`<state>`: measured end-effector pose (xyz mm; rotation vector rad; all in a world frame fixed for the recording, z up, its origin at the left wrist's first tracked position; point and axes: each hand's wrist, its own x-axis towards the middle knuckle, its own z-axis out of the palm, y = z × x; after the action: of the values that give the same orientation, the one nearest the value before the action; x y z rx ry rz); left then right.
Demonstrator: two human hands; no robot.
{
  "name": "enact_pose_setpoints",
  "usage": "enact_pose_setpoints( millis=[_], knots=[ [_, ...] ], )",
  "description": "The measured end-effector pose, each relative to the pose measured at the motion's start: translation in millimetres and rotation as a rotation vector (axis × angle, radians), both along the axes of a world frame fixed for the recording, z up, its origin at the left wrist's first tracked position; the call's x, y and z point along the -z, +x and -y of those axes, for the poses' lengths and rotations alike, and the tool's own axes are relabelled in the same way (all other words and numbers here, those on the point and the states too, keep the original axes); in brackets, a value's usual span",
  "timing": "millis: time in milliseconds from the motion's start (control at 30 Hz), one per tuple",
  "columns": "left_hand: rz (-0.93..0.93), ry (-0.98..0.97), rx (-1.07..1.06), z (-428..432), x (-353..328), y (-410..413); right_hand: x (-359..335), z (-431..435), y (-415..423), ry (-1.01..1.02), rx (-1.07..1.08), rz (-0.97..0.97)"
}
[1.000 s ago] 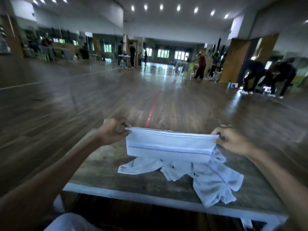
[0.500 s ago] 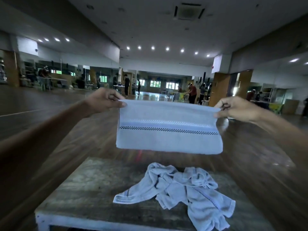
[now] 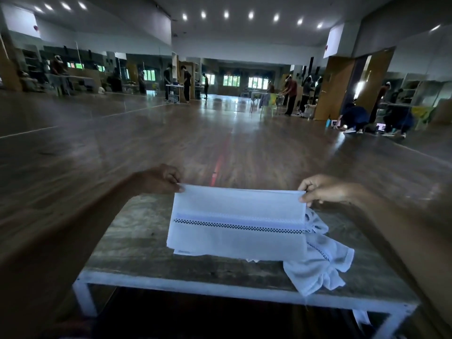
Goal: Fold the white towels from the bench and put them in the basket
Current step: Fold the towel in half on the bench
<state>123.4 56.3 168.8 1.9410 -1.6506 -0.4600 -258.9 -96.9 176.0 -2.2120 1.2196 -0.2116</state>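
A white towel with a black checked stripe hangs stretched between my hands over the wooden bench. My left hand pinches its upper left corner and my right hand pinches its upper right corner. The towel's lower edge touches or nearly touches the bench top. Behind and to the right of it lies a crumpled white towel, partly hidden. No basket is in view.
The bench has a white metal frame along its near edge. Beyond it stretches a wide wooden floor. Several people stand or crouch far away by tables at the back and right.
My hands have come down with the stretched towel from chest height toward the bench top. The view has tilted down again. The crumpled towel has not moved.
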Motion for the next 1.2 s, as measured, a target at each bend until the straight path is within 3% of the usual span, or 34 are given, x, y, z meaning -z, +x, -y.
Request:
enact_pose_setpoints(
  millis=[100,200,333,467,633,767,933,1200],
  knots=[
    [0.07,-0.048,-0.003,-1,30,-10,39,9,7,-0.168,0.087,0.187],
    [0.152,-0.143,-0.036,-4,88,-2,99,-5,7,-0.396,0.143,0.227],
    [0.308,-0.102,0.028,-23,188,-10,196,-31,-14,-0.638,0.009,-0.009],
    [0.431,-0.011,0.128,-50,257,-12,252,-56,-31,-0.644,-0.11,-0.154],
    [0.425,-0.115,0.056,-49,245,-33,252,-68,-18,-0.739,-0.063,-0.11],
    [0.382,-0.232,0.003,-2,235,-88,248,-61,54,-0.823,0.064,-0.071],
    [0.487,-0.009,0.065,30,267,-120,277,-55,102,-0.65,0.021,-0.253],
    [0.666,-0.168,-0.048,10,292,-81,287,-37,49,-0.567,0.109,-0.449]
  ],
)
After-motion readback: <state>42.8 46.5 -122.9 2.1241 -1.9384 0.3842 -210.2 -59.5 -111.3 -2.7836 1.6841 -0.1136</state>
